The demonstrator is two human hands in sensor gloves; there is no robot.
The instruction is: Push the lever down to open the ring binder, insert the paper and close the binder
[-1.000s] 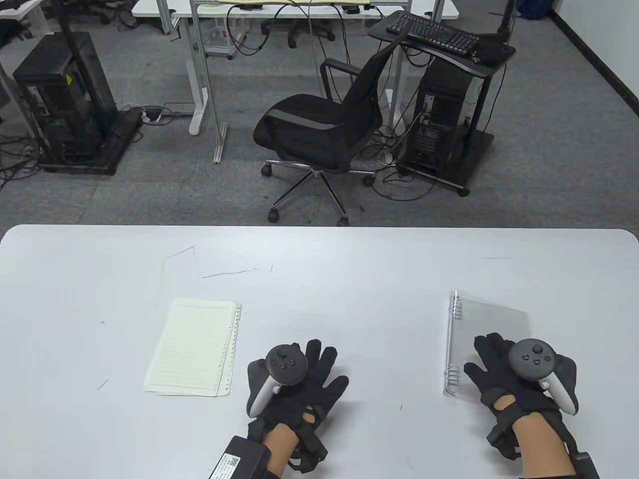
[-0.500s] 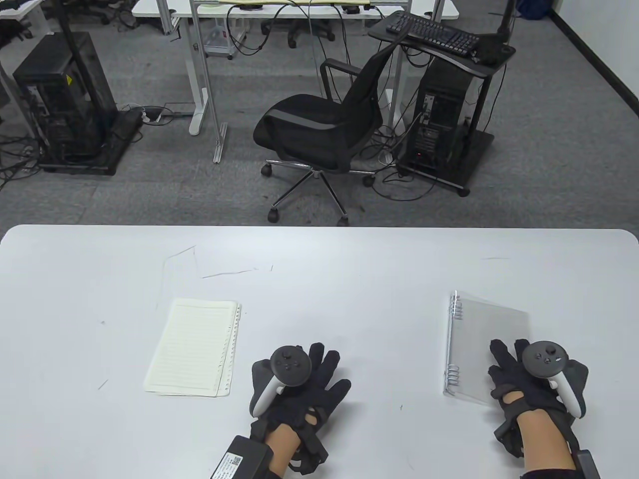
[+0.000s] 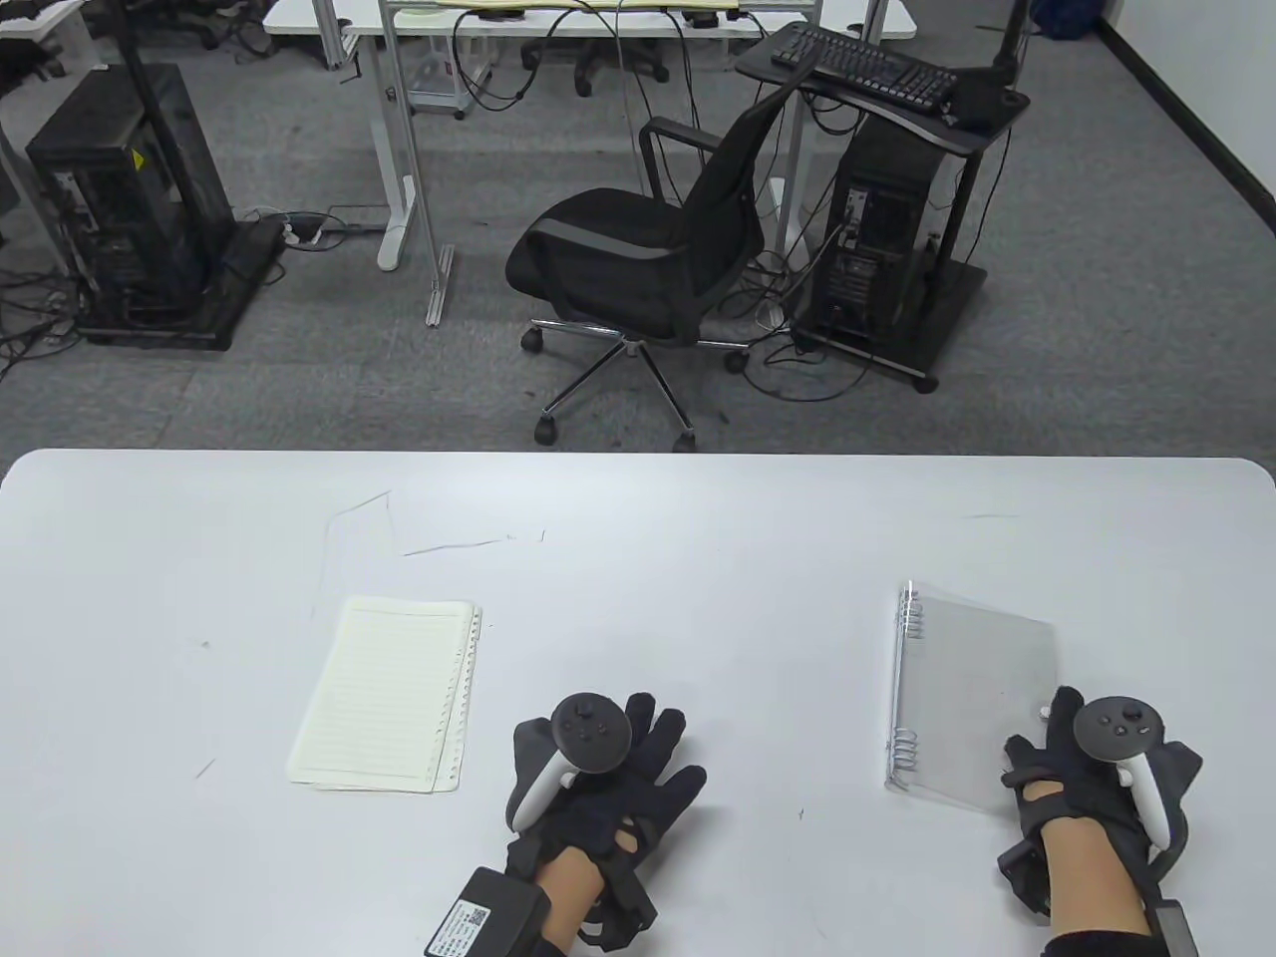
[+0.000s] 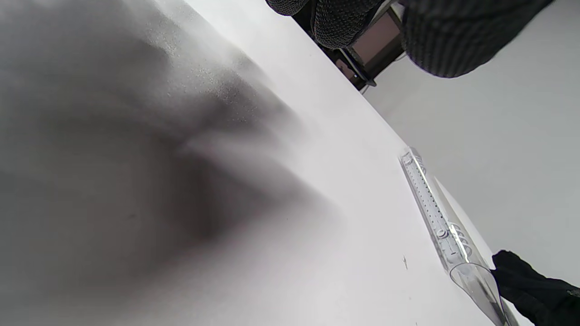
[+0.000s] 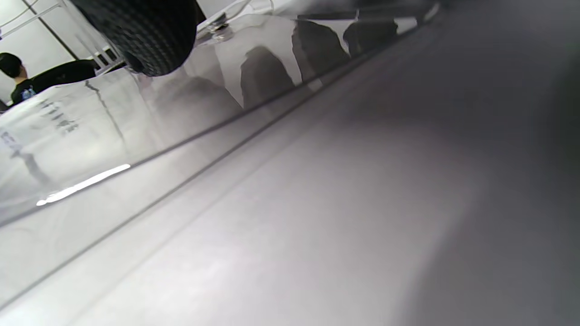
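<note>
A ring binder with a clear cover lies at the right of the table, its metal rings along its left side. My right hand sits at the binder's near right corner, fingers curled over the cover's right edge and thumb on top. In the left wrist view the cover's near edge curves up beside that glove. A fingertip presses on the clear cover. A stack of lined, punched paper lies at the left. My left hand rests flat on the table between paper and binder, holding nothing.
The white table carries faint pen marks behind the paper. Beyond its far edge stand an office chair, computer towers on carts and desks on grey carpet.
My right hand slid from flat on the middle of the cover to its near right corner, and its fingers curled at the edge. My left hand shifted slightly right and nearer.
</note>
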